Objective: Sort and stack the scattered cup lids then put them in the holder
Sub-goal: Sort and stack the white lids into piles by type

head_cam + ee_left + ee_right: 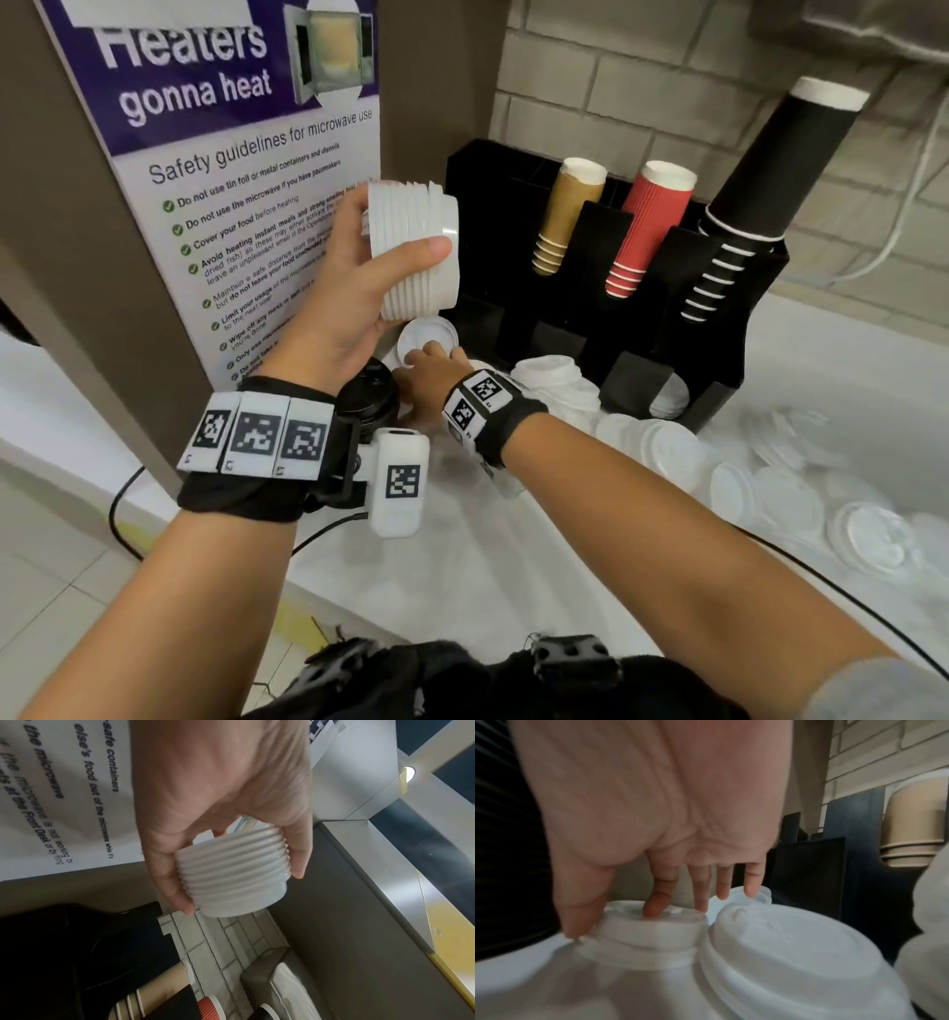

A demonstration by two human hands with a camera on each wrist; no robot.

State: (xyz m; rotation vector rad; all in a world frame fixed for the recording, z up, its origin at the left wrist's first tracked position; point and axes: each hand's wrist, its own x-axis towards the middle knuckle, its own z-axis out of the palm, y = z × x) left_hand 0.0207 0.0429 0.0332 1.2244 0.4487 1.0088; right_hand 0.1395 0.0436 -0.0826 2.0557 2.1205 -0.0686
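Observation:
My left hand [354, 293] is raised in front of the poster and grips a sideways stack of white lids [416, 252]. In the left wrist view the thumb and fingers curl round that lid stack [233, 874]. Lower down, my right hand [431, 367] reaches onto a small white lid [426, 334] lying on the counter by the black holder [719, 329]. In the right wrist view the thumb presses the small lid's [649, 931] rim while the index finger sits in its top recess. A larger white lid [795, 953] lies right beside it.
The holder carries brown [565, 216], red [647, 226] and black cups [744, 205]. Stacked white lids [554, 380] sit at its foot, and several loose lids [770, 488] are strewn to the right. Dark lids [369, 390] lie below my left wrist. A postered panel [231, 180] stands on the left.

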